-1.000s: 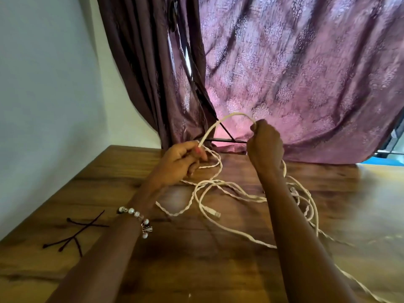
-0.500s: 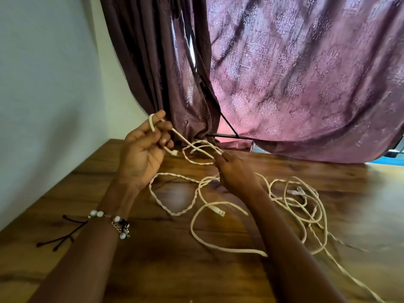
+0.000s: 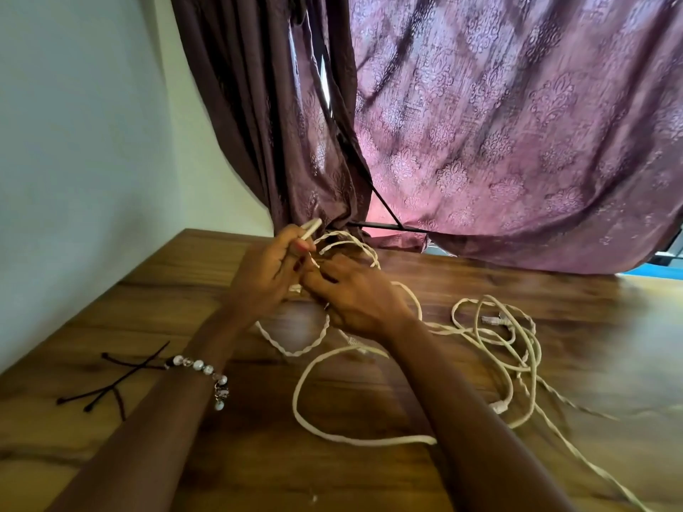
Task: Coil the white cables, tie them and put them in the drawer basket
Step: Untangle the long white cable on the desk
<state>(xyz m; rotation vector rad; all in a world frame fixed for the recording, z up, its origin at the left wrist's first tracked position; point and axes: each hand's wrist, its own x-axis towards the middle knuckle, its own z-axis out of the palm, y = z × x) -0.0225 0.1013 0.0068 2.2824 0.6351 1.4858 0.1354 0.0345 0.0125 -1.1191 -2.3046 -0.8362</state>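
Left hand (image 3: pixel 268 269): raised just above the surface, fingers curled tight around a bend of white cable whose doubled end sticks up past the knuckles toward the curtain.
Right hand (image 3: pixel 354 293): pressed against the left hand, fingers bent in among the strands there; it seems to pinch the cable, though the exact hold is hidden by the fingers.
White cables (image 3: pixel 491 349): loose and uncoiled. A few small loops rise behind the two hands; a twisted length sags below them onto the wood; one wide loop lies between the forearms; a tangled heap rests to the right, with clear plug ends showing in it; a strand trails off toward the lower right corner.
Surface (image 3: pixel 155 297): dark brown wood grain, carrying all the cable.
Black ties (image 3: pixel 111 382): thin dark cords crossed over each other near the left edge of the surface, just beside the left wrist, apart from the cable.
Bracelet (image 3: pixel 201 369): pale beads around the left wrist.
Curtain (image 3: pixel 480 123): purple patterned fabric hanging behind the surface.
Wall (image 3: pixel 81 123): plain and pale, to the left.
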